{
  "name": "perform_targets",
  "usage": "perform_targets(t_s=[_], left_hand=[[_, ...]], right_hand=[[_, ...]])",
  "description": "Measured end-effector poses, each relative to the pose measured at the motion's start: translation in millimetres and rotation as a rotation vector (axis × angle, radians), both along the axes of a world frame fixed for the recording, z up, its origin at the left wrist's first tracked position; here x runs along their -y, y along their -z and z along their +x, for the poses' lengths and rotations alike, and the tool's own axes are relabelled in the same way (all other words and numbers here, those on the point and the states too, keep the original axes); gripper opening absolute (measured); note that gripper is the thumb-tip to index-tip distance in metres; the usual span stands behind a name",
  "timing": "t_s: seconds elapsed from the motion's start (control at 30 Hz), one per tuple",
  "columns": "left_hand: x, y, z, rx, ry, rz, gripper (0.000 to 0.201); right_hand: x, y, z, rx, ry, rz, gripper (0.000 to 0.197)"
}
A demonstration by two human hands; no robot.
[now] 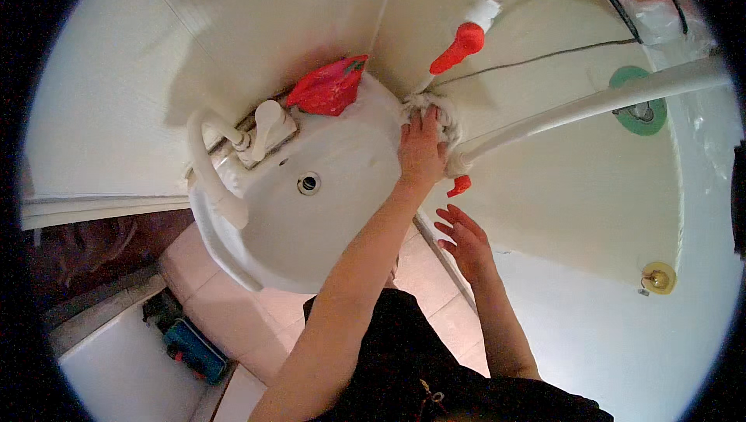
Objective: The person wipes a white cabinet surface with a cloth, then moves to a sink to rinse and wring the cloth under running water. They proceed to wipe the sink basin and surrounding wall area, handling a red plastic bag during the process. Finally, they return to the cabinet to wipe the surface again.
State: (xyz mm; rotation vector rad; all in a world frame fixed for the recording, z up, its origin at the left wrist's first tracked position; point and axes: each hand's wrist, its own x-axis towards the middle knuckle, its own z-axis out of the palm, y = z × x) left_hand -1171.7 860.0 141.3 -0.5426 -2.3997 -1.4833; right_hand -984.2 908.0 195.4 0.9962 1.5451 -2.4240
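Observation:
My left hand (423,150) reaches past the sink's right rim to a crumpled white rag (447,117) with grey marks, bunched around a fitting by the wall. Its fingers press over the rag and partly hide it. Lower down, my right hand (465,245) hangs in the air with fingers apart and holds nothing. Just above its fingertips is a small red valve handle (460,186), at the lower end of a thick white pipe (575,111). I cannot tell whether the rag goes all the way round the fitting.
The white sink (342,212) has a pale curved faucet (210,150) and a red packet (330,89) on its back corner. Another red valve handle (458,47) sits higher on the wall. A green round hook (639,102) and a yellow one (658,277) are on the right wall.

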Motion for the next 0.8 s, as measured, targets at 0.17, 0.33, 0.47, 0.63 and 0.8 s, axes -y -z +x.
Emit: perform_targets(t_s=[0.17, 0.33, 0.47, 0.63, 0.8], left_hand=[[-11, 2, -8, 0.344, 0.146, -0.602, 0.049], [-5, 8, -45, 0.501, 0.156, -0.249, 0.047], [7, 23, -51, 0.525, 0.166, 0.007, 0.057], [6, -45, -30, 0.374, 0.313, 0.237, 0.063], [0, -60, -26, 0.196, 0.182, 0.025, 0.064]], right_hand=[[-15, -9, 7, -0.006, -0.035, -0.015, 0.051], [-28, -13, 19, -0.005, -0.066, 0.018, 0.048], [-27, -7, 29, -0.005, -0.040, -0.010, 0.047], [-29, 0, 36, 0.021, -0.013, 0.008, 0.046], [-22, -7, 17, -0.015, -0.025, 0.007, 0.045]])
